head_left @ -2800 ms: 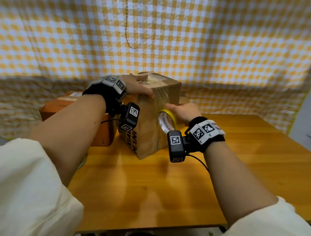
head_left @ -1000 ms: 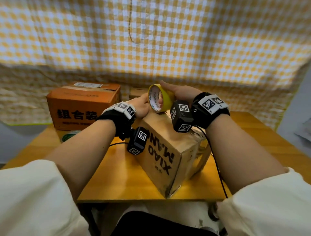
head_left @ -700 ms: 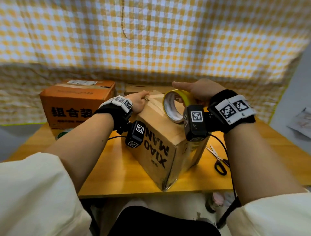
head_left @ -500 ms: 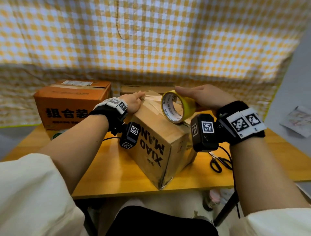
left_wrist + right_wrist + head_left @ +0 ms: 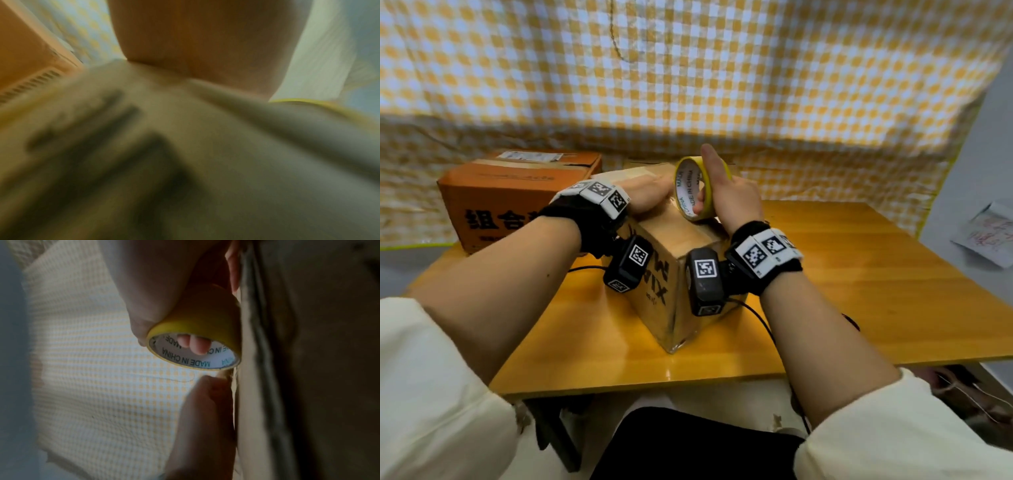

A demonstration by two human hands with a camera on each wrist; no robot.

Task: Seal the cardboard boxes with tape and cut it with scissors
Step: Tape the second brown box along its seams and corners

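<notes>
A brown cardboard box (image 5: 671, 284) with black lettering stands corner-on in the middle of the table. My left hand (image 5: 645, 195) lies flat on its top, fingers pressing toward the far edge. Just right of it, my right hand (image 5: 729, 200) holds the yellow tape roll (image 5: 690, 188) upright on the box top. Its fingers (image 5: 195, 344) reach through the core and the thumb stands straight up outside. The right wrist view shows the roll (image 5: 197, 327) against the box (image 5: 308, 353), with the left hand (image 5: 205, 402) beyond it. The left wrist view is blurred. No scissors are in view.
An orange cardboard box (image 5: 517, 195) with black characters sits at the back left of the wooden table (image 5: 876, 274). A yellow checked cloth (image 5: 688, 68) hangs behind. Cables run from both wrist cameras across the table. A paper (image 5: 989, 236) lies off the table at right.
My right hand has brought the roll back toward my left hand and set it on edge on the box top. The scissors seen right of the box are now out of sight.
</notes>
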